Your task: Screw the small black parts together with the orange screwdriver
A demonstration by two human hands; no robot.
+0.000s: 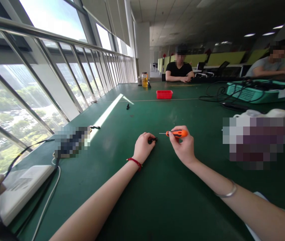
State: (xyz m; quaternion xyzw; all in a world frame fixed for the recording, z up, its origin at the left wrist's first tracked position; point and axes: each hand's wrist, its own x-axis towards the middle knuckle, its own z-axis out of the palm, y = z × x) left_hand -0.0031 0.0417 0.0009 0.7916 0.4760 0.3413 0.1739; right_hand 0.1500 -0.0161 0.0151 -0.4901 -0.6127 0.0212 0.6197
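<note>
An orange and black screwdriver (180, 134) lies in the grip of my right hand (185, 149), its thin metal shaft pointing left. My left hand (144, 145) is closed on a small black part (153, 140) whose exact kind I cannot make out. The screwdriver's tip is close to that part, with a small gap between them. Both hands are low over the green table (137, 187). Another small black piece (127, 106) sits farther off on the tabletop, beyond my left hand.
A red plastic box (164, 94) and a jar of yellow liquid (145, 80) stand toward the far end. On the right are a teal basket (248, 92) with black cables and a blurred bundle (260, 137). A white power strip (19, 190) lies left. Two people sit beyond.
</note>
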